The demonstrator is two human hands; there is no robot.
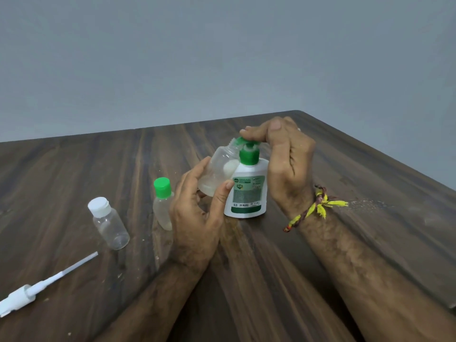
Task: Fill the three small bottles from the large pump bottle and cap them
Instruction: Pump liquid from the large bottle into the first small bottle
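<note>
at the far left a white spray pump [29, 291] with its long dip tube lies flat on the wooden table [370, 183], probably the closure for the open bottle, though that is only a guess; just right of it a clear small bottle with a white cap [108, 222] stands looking empty, light enough to tip at a nudge, best taken round the body; next a small bottle with a green cap [163, 203] stands just beside the left hand, with what seems a pale liquid in it, though it is partly hidden; the left hand [197, 215] has fingers and thumb curled round the lower body of an open clear bottle [218, 169], lifted and tilted so its threaded neck meets the green spout; thin plastic like this will likely flex if squeezed and turn slippery once soapy, so a low, gentle grip suits it; the large pump bottle [249, 191] stands upright on the table, white, stiff and steadier by its weight; the right hand [283, 159] arches over it, its straight fingers [256, 132] pressing on the green pump head, clamped on nothing; a yellow thread band [318, 206] circles that wrist.
</note>
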